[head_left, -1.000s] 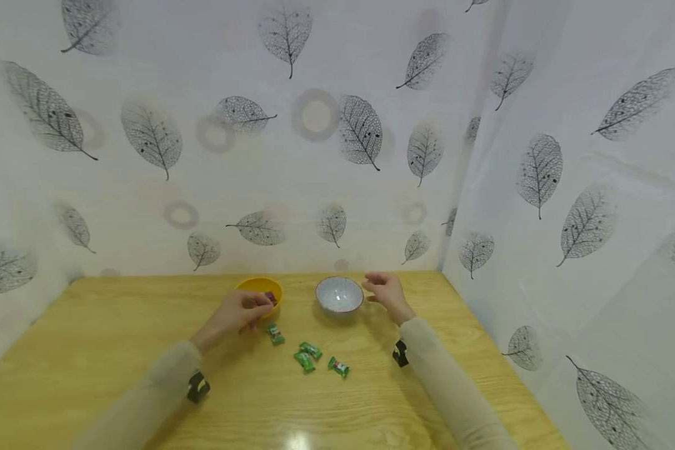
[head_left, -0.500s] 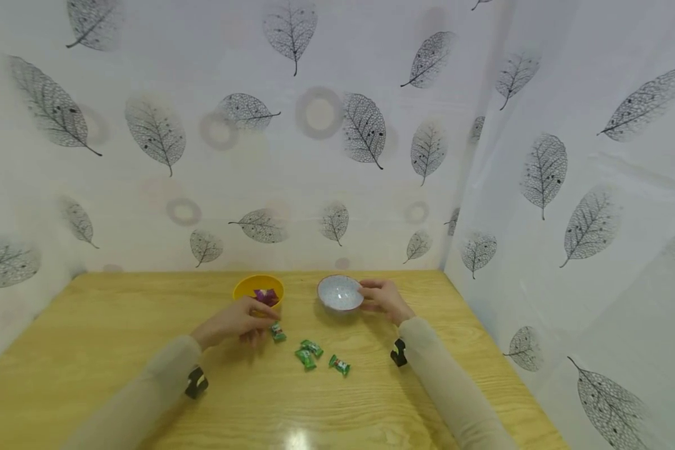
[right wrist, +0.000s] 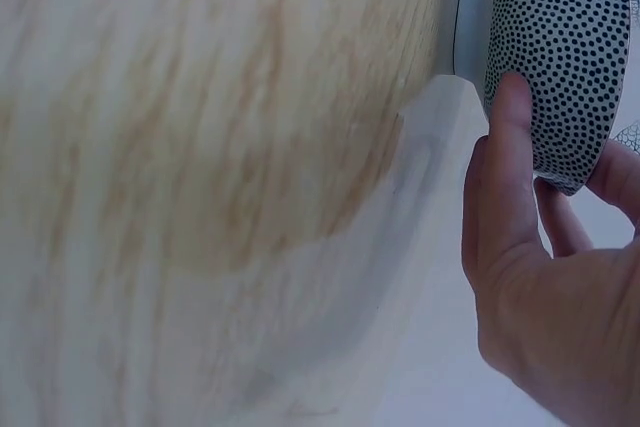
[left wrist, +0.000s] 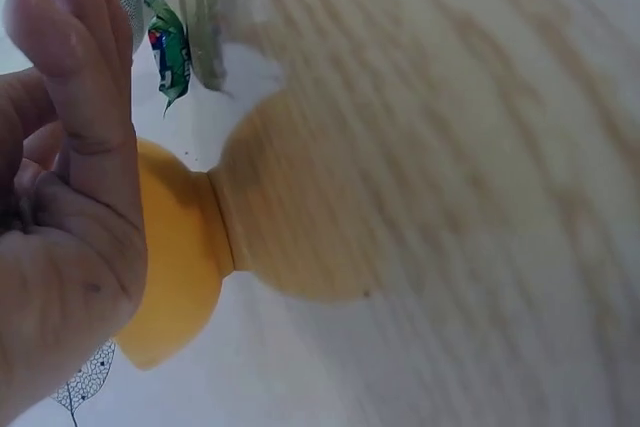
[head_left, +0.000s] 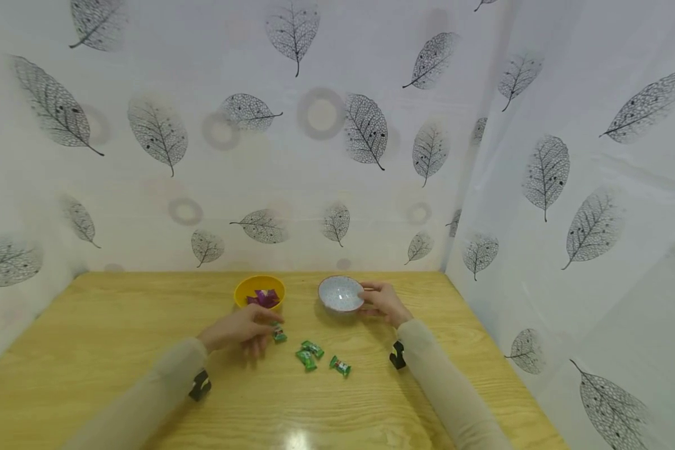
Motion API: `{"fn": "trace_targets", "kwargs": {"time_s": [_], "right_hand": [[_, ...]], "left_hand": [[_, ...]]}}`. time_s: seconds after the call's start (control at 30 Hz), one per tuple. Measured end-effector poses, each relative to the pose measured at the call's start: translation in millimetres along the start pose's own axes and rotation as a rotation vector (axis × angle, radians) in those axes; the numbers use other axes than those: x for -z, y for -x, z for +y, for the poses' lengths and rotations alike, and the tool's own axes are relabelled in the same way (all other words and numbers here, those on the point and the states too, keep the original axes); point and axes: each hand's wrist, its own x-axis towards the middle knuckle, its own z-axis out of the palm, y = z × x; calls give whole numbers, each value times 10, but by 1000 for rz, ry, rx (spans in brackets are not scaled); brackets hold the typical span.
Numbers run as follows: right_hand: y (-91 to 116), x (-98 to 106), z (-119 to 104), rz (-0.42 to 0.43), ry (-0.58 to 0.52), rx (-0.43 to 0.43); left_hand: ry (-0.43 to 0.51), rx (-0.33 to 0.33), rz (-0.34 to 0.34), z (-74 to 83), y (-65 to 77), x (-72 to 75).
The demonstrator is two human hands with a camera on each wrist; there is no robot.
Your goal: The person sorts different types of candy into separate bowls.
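Observation:
In the head view my left hand (head_left: 237, 328) hovers just in front of the yellow bowl (head_left: 250, 287), its fingers loosely extended beside a green-wrapped candy (head_left: 279, 334). The left wrist view shows that candy (left wrist: 171, 52) beyond the fingertips, with a gap between. Purple-wrapped candies (head_left: 267, 298) lie inside the yellow bowl. My right hand (head_left: 388, 305) holds the right side of the pale, red-rimmed bowl (head_left: 339, 292). Seen from the right wrist, its fingers lie against the dotted outside of the bowl (right wrist: 560, 47), with the thumb at the rim.
Three more green candies lie on the wooden table (head_left: 230, 406): two side by side (head_left: 312, 349) and one (head_left: 340, 365) farther right. A white curtain with leaf prints (head_left: 292, 169) stands behind the table and along its right side.
My left hand has come away from the yellow bowl toward the near green candy, uncovering the purple candies. My right hand has closed in on the pale bowl and taken hold of its side.

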Motion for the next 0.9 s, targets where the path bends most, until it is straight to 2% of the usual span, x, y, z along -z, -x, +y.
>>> {"fn": "trace_targets", "kwargs": {"time_s": [0.23, 0.43, 0.6, 0.9], "right_hand": [[0, 15, -15, -16, -21, 2], [2, 5, -23, -15, -24, -9], [-1, 6, -20, -11, -10, -14], [-7, 30, 4, -32, 7, -11]], "left_hand": [[57, 72, -82, 38, 26, -48], [77, 140, -112, 28, 9, -93], [29, 165, -93, 13, -17, -112], [29, 152, -36, 3, -34, -121]]}}
